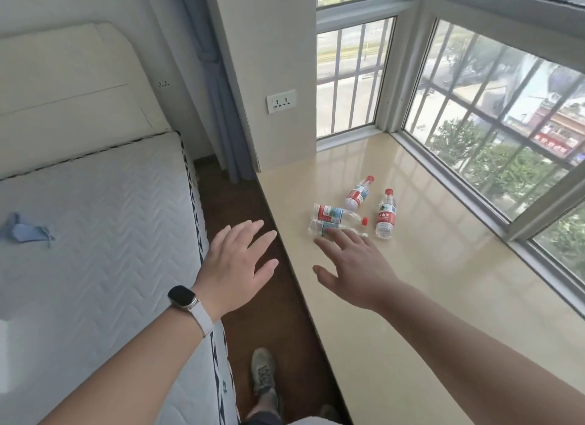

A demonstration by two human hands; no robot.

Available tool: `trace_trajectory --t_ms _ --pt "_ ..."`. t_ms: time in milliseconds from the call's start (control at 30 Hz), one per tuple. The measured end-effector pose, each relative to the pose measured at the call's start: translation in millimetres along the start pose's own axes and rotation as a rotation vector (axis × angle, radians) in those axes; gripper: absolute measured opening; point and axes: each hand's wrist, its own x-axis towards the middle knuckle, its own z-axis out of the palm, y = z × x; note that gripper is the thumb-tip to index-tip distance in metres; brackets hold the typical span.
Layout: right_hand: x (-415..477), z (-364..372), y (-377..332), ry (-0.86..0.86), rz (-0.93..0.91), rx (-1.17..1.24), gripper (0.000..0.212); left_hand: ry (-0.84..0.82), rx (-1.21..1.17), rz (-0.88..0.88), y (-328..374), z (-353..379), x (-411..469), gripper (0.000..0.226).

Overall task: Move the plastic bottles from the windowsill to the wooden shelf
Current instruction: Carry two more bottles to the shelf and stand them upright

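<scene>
Several clear plastic bottles with red caps and red-and-blue labels lie on their sides on the glossy beige windowsill (411, 298). One bottle (359, 193) lies farthest, another bottle (386, 215) to the right, and two lie side by side, the upper bottle (335, 215) and the nearest bottle (319, 229). My right hand (354, 266) hovers open over the sill, its fingertips at the nearest bottle. My left hand (237, 266), with a watch on its wrist, is open above the floor gap, left of the sill's edge. No wooden shelf is in view.
A bed with a white mattress (95, 234) and a blue cloth (22, 230) lies to the left. Dark wooden floor (285, 298) runs between bed and sill, with my shoe (262, 374) on it. Barred windows (490, 139) border the sill; a wall socket (281, 101) and curtain (215, 92) stand behind.
</scene>
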Motion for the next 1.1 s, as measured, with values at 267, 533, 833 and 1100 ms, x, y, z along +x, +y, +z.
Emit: trace_trajectory --t_ms 267,533,833,1100 --pt "92.5 4.0 -26.3 -0.013 0.020 -0.021 0.059 -0.004 -0.031 0.009 -88.6 24.3 40.0 0.049" --pt "209.6 0.3 -69.8 0.025 0.020 -0.071 0.060 0.022 -0.090 -0.038 -211.7 38.4 85.5 0.047" --pt "275.8 5.8 -87.9 -0.002 0.053 -0.093 0.061 0.004 -0.140 0.009 -272.2 54.7 127.9 0.050" --pt "316.3 15.8 -66.7 -0.034 0.114 -0.068 0.064 -0.023 -0.181 0.053 -284.2 75.1 176.6 0.052"
